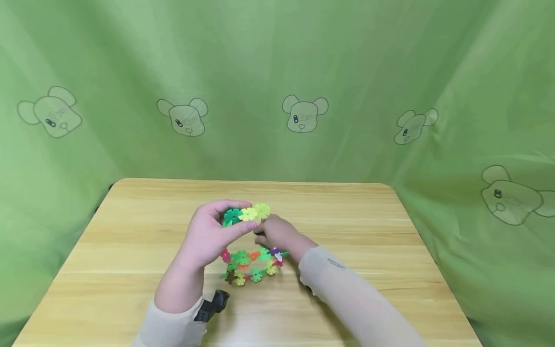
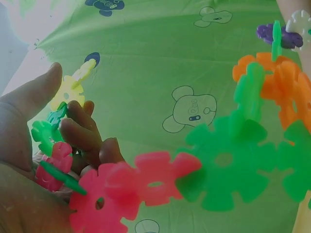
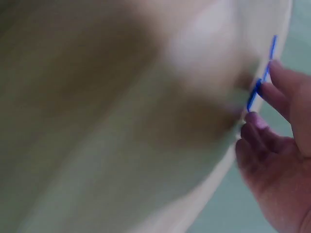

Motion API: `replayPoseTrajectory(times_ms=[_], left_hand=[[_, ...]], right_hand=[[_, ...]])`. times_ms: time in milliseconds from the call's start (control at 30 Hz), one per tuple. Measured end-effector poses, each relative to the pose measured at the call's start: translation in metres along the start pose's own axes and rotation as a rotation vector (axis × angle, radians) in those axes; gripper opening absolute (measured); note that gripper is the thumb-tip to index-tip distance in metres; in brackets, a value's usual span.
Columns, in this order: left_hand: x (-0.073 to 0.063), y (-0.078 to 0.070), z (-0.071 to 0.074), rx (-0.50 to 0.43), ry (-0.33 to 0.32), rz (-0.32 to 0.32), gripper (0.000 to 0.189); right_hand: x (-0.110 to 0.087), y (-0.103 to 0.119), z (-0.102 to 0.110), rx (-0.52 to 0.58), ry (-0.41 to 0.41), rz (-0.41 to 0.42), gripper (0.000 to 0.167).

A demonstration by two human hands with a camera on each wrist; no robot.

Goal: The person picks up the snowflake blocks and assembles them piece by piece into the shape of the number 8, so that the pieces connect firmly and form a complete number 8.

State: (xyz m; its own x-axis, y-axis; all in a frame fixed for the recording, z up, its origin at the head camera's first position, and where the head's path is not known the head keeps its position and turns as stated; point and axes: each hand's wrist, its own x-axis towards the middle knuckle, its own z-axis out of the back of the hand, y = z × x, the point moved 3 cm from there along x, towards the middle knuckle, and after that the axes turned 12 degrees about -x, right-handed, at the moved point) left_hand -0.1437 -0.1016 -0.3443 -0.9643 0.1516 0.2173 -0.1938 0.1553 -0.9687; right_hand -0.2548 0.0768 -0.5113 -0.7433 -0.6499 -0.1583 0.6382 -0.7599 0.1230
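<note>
My left hand (image 1: 205, 236) holds the upper end of a chain of flower-shaped plastic linking pieces, with green and yellow pieces (image 1: 248, 214) showing between thumb and fingers. Pink and green pieces (image 2: 223, 162) run on from it across the left wrist view. Below the hands, the rest of the multicoloured structure (image 1: 257, 274) hangs or lies in a ring of green, orange, purple and yellow. My right hand (image 1: 279, 233) is close to the yellow end. Between its thumb and fingers it pinches blue flower pieces (image 3: 255, 92), seen edge-on in the right wrist view.
A wooden table (image 1: 368, 289) with rounded corners lies under the hands. Green curtains (image 1: 243, 58) printed with bear heads surround it at the back and sides. A black wrist camera (image 1: 212, 306) is strapped at the left sleeve.
</note>
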Motion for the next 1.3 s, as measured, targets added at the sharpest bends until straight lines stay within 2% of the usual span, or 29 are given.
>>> replayPoseTrajectory(times_ms=[100,167,233,333,467,633,733,800,867,933,1000,1067,1133,1200,1300], left_hand=[[0.0,0.0,0.0,0.014,0.001,0.001,0.035],[-0.001,-0.001,0.0,0.022,0.0,0.001,0.034],[-0.001,-0.001,-0.001,0.028,-0.004,0.0,0.033],[-0.001,-0.001,-0.003,0.026,-0.015,-0.017,0.031],[-0.001,-0.001,-0.007,0.043,-0.051,-0.053,0.027],[0.0,0.0,-0.009,0.051,-0.112,-0.102,0.023],[-0.001,0.001,-0.013,0.019,-0.109,-0.114,0.023],[-0.001,0.003,-0.017,0.006,-0.102,-0.109,0.024],[-0.001,0.006,-0.019,0.002,-0.107,-0.1,0.024],[-0.001,0.008,-0.02,-0.003,-0.126,-0.097,0.025],[0.0,0.01,-0.021,-0.013,-0.15,-0.103,0.025],[0.001,0.01,-0.023,-0.035,-0.157,-0.12,0.025],[0.001,0.011,-0.026,-0.059,-0.148,-0.131,0.024],[0.002,0.012,-0.028,-0.088,-0.134,-0.138,0.024],[0.002,0.013,-0.031,-0.119,-0.112,-0.143,0.023]], right_hand=[[-0.007,-0.01,-0.001,-0.03,-0.102,0.018,0.014],[-0.015,-0.018,-0.003,-0.005,-0.123,-0.002,0.008],[-0.023,-0.026,-0.004,0.036,-0.12,-0.034,0.008],[-0.038,-0.036,-0.005,0.079,-0.1,-0.098,0.021],[-0.057,-0.044,-0.005,0.076,-0.043,-0.14,0.031],[-0.068,-0.049,-0.004,0.108,-0.008,-0.159,0.022],[-0.074,-0.053,-0.002,0.236,-0.052,-0.222,0.011],[-0.081,-0.052,0.01,0.384,-0.153,-0.274,0.011],[-0.089,-0.044,0.033,0.578,-0.334,-0.281,0.009],[-0.1,-0.029,0.062,0.762,-0.563,-0.211,0.011],[-0.11,-0.011,0.09,0.875,-0.78,-0.066,0.015],[-0.119,0.006,0.11,0.916,-0.932,0.086,0.015],[-0.124,0.019,0.123,0.909,-1.029,0.2,0.012],[-0.127,0.028,0.129,0.883,-1.096,0.253,0.008],[-0.128,0.033,0.131,0.868,-1.177,0.281,0.003]])
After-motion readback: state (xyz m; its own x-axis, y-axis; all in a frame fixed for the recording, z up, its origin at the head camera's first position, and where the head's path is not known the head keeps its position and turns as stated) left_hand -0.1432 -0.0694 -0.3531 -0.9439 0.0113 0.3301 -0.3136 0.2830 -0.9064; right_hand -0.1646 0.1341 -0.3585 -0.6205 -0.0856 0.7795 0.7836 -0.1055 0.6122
